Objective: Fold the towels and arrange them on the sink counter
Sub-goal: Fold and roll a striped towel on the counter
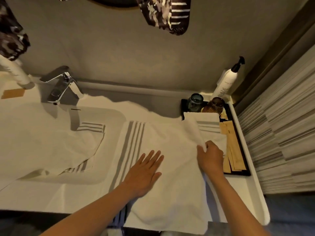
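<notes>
White terry cloth was pinched in the grip of the right hand [210, 157], fingers curled round a lifted fold of the striped towel [170, 167] spread on the worktop [42, 196]. The left hand [144, 172] lay flat on that towel, fingers straight and slightly spread, pressing it down. Its near edge hung over the worktop's front. A second towel [56, 147] lay crumpled in the sink basin [112, 114] under the chrome faucet [63, 86]. Just beside the right hand, a black tray [242, 150] held a folded towel [208, 123], two dark tumblers [195, 102] and paper sachets [233, 159]; a pump bottle [226, 80] stood behind it.
</notes>
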Demonstrator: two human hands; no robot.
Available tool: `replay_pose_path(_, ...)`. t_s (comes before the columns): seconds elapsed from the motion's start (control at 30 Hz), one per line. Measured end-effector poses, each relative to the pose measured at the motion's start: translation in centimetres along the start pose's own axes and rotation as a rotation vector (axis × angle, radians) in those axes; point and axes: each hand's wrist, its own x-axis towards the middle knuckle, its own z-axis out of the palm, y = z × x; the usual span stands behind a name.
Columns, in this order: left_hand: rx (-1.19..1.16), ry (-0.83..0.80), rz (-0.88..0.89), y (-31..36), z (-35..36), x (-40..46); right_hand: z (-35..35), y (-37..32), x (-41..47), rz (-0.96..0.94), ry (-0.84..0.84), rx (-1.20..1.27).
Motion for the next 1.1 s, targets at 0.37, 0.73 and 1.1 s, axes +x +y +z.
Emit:
replay_pose_path(0.37,-0.371,0.110,-0.073,2.0,-1.1,-0.5,-2.6,3.1,-2.1,0.178,-0.242,0.089)
replay_pose_path(0.73,-2.224,0.065,-0.960,-2.7,-8.2,-1.7,8.6,-13.5,-8.2,-0.218,-0.858,0.078)
replay_pose_path(1.1,-1.680,0.000,-1.089,-5.4,-8.1,-2.0,4.6,-4.4,-7.5,-0.663,-0.581,-0.817)
